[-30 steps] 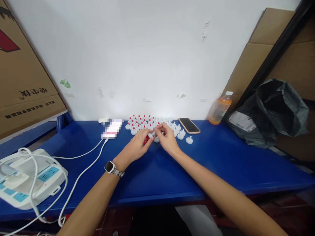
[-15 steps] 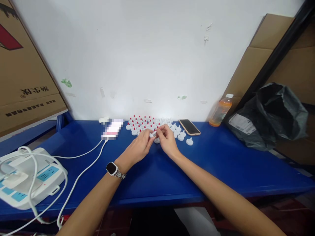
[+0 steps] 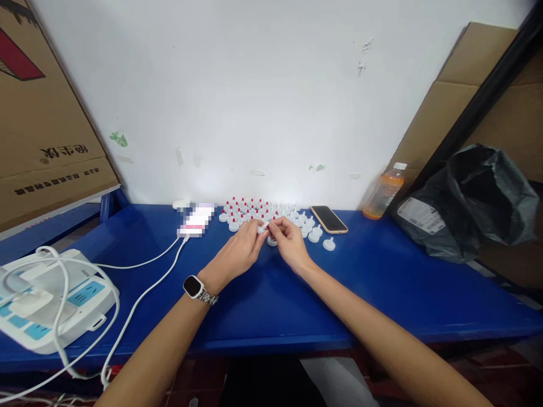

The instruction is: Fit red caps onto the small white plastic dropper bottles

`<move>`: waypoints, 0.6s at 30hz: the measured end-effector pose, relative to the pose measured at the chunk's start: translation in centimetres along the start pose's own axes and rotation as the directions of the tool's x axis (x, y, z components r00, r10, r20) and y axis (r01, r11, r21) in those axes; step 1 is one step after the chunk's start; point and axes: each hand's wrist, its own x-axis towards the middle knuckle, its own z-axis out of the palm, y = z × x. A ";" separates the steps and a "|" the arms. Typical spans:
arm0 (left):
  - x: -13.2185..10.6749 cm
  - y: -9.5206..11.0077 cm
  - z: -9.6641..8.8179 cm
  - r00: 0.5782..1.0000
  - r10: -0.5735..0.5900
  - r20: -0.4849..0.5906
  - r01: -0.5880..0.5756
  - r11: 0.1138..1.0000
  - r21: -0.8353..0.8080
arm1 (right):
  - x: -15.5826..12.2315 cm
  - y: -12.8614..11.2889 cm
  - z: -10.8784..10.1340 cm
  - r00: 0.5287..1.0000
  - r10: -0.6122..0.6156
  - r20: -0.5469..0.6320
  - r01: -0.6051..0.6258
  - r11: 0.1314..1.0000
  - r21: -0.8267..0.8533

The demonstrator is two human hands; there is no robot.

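Observation:
My left hand (image 3: 238, 252), with a watch on its wrist, and my right hand (image 3: 289, 240) meet over the blue table (image 3: 382, 282). Both pinch one small white piece with a red tip (image 3: 263, 227) between their fingertips. Just behind them lies a cluster of several small white caps, many with red tips (image 3: 250, 209). A few plain white caps (image 3: 327, 244) lie to the right of my right hand, and another white cap (image 3: 271, 242) sits under my fingers.
A phone (image 3: 329, 219) lies face up behind the caps, an orange drink bottle (image 3: 383, 192) further right, then a black plastic bag (image 3: 470, 203). At left, a white power strip (image 3: 51, 297) with cables feeds a blurred device (image 3: 195, 220). Cardboard boxes (image 3: 38, 124) lean at both sides.
My hands stay together on the small piece, lifted slightly off the table. The view has shifted a little.

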 end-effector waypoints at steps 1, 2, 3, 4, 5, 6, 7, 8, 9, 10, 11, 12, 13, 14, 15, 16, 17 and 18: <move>0.0 0.0 0.0 1.000 -0.005 -0.004 0.005 1.000 -0.004 | 0.1 0.1 0.1 0.998 0.057 -0.006 -0.056 0.994 0.090; 0.0 -0.1 0.0 1.000 -0.011 -0.007 0.011 1.000 -0.011 | 0.2 0.2 0.2 0.994 0.109 -0.005 -0.106 0.980 0.170; 0.0 -0.1 0.0 1.000 -0.016 -0.007 0.016 1.000 -0.019 | 0.3 0.3 0.3 0.989 0.151 0.002 -0.147 0.961 0.235; 0.0 0.0 0.0 1.000 -0.019 -0.004 0.019 0.999 -0.027 | 0.3 0.4 0.3 0.984 0.179 0.011 -0.175 0.943 0.283; 0.0 0.0 0.0 1.000 -0.020 0.000 0.020 0.999 -0.034 | 0.3 0.4 0.3 0.980 0.196 0.017 -0.192 0.930 0.314; 0.0 0.1 0.0 1.000 -0.019 0.002 0.019 0.999 -0.039 | 0.3 0.4 0.3 0.979 0.204 0.018 -0.198 0.923 0.330; 0.0 0.2 0.0 1.000 -0.017 0.002 0.017 0.999 -0.044 | 0.3 0.4 0.3 0.979 0.202 0.013 -0.195 0.922 0.335; 0.0 0.3 0.0 1.000 -0.015 0.000 0.015 0.999 -0.048 | 0.2 0.3 0.2 0.981 0.194 0.002 -0.184 0.924 0.335; -0.1 0.4 -0.1 1.000 -0.015 -0.002 0.015 0.999 -0.052 | 0.2 0.3 0.2 0.983 0.182 -0.013 -0.168 0.929 0.330; -0.1 0.6 -0.1 1.000 -0.017 -0.002 0.017 0.998 -0.057 | 0.1 0.2 0.1 0.985 0.170 -0.028 -0.152 0.934 0.324; -0.1 0.7 -0.1 1.000 -0.020 0.002 0.020 0.998 -0.065 | 0.0 0.1 0.1 0.986 0.161 -0.040 -0.140 0.936 0.321; -0.1 0.8 -0.2 1.000 -0.023 0.007 0.024 0.997 -0.076 | 0.0 0.0 0.0 0.986 0.159 -0.045 -0.136 0.936 0.325; 0.0 0.8 -0.2 1.000 -0.027 0.014 0.028 0.996 -0.089 | -0.1 -0.1 0.0 0.986 0.164 -0.041 -0.140 0.930 0.339; 0.0 0.8 -0.3 0.999 -0.031 0.021 0.033 0.994 -0.102 | -0.1 -0.2 -0.1 0.984 0.178 -0.024 -0.157 0.918 0.363; 0.0 0.8 -0.3 0.999 -0.033 0.027 0.036 0.992 -0.117 | -0.1 -0.3 -0.2 0.980 0.198 0.007 -0.185 0.901 0.392; 0.0 0.8 -0.4 0.999 -0.034 0.031 0.038 0.990 -0.132 | -0.1 -0.4 -0.2 0.974 0.221 0.048 -0.220 0.881 0.418; 0.1 0.7 -0.4 0.999 -0.033 0.033 0.037 0.988 -0.148 | -0.1 -0.5 -0.3 0.966 0.243 0.090 -0.258 0.862 0.436; 0.1 0.7 -0.4 0.999 -0.030 0.031 0.035 0.986 -0.162 | 0.0 -0.5 -0.3 0.956 0.264 0.125 -0.292 0.845 0.447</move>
